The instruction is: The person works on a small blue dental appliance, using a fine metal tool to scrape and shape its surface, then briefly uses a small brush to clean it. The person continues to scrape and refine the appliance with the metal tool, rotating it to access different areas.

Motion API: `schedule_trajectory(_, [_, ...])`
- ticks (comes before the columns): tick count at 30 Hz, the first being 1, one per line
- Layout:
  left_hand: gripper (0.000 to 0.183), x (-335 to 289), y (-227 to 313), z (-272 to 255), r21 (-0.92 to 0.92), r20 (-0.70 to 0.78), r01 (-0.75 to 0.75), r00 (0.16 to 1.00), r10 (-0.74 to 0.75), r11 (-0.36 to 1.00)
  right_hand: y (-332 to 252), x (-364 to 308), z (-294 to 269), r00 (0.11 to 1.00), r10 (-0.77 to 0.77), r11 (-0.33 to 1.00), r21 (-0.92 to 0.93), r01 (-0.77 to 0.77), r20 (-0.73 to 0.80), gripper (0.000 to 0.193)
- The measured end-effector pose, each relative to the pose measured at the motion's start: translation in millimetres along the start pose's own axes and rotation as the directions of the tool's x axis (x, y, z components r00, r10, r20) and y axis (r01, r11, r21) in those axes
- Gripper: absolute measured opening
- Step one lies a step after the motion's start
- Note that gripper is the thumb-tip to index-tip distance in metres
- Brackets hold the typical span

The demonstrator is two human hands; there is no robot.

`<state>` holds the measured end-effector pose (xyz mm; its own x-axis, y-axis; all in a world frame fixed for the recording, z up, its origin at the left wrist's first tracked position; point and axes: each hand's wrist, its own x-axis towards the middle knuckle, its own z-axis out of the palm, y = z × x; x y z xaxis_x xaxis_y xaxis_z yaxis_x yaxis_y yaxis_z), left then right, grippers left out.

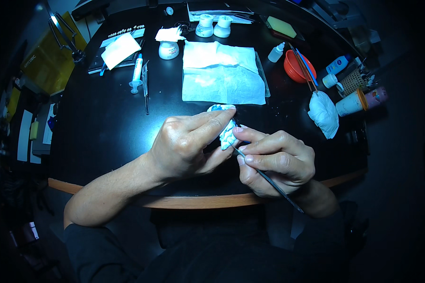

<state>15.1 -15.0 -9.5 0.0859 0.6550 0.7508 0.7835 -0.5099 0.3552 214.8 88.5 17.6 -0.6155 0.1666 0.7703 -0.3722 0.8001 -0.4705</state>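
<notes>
Above the table's front part, my left hand [186, 139] is closed around a lumpy white piece with blue patches [227, 136]. Its fingers cover much of the piece, whose exact kind I cannot make out. My right hand [278, 160] pinches a thin dark hand tool [275, 184] like a pen. The tool's narrow tip meets the lower edge of the white piece, and its shaft slants down to the right. Just beyond my hands, a white paper towel [222, 85] lies flat on a thin pad.
Left of the towel are a syringe [137, 73], slim metal instruments [146, 89] and a capped jar [168, 49]. Two white jars [205, 26] stand behind. To the right are a dropper bottle [276, 52], a red bowl [297, 67] with brushes, crumpled tissue [323, 115] and several containers.
</notes>
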Motion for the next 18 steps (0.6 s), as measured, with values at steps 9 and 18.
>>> schedule_trajectory(9, [0.055, -0.9, -1.1, 1.8, 0.005, -0.025, -0.012, 1.0, 0.012, 1.0, -0.1, -1.2, 0.8, 1.0, 0.017, 1.0, 0.015, -0.017, -0.007, 0.018])
schedule_trajectory(18, [0.052, -0.2, -4.0, -1.7, -0.023, 0.016, 0.006, 1.0, -0.006, 1.0, 3.8, 2.3, -2.7, 0.998, -0.058, 0.998, 0.01, 0.059, -0.034, 0.017])
